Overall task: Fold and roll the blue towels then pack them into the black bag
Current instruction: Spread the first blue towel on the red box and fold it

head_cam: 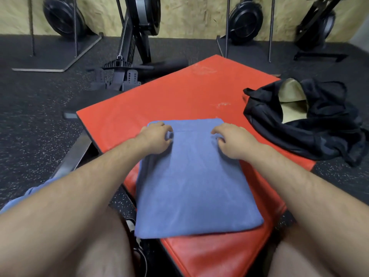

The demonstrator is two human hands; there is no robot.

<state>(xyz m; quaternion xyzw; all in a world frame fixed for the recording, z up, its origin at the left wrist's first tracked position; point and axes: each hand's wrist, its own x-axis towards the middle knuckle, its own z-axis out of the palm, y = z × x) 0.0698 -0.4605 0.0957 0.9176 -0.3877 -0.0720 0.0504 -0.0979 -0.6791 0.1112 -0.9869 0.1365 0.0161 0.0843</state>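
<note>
A folded blue towel [196, 188] lies lengthwise on the red mat [179, 92] in front of me. My left hand [156, 136] grips the towel's far end on the left side, fingers curled into the cloth. On the right side of that far end, my right hand [231, 141] grips the cloth the same way. The black bag [319, 128] lies open on the mat's right edge, with a pale lining showing inside its mouth. More blue cloth [36, 190] peeks out under my left forearm.
Rowing machines [137, 37] and upright stands line the far wall on the dark speckled floor [40, 116]. A metal rail [75, 154] runs along the left of the mat. My bare knees fill the bottom corners, and a shoe [131, 224] shows between them.
</note>
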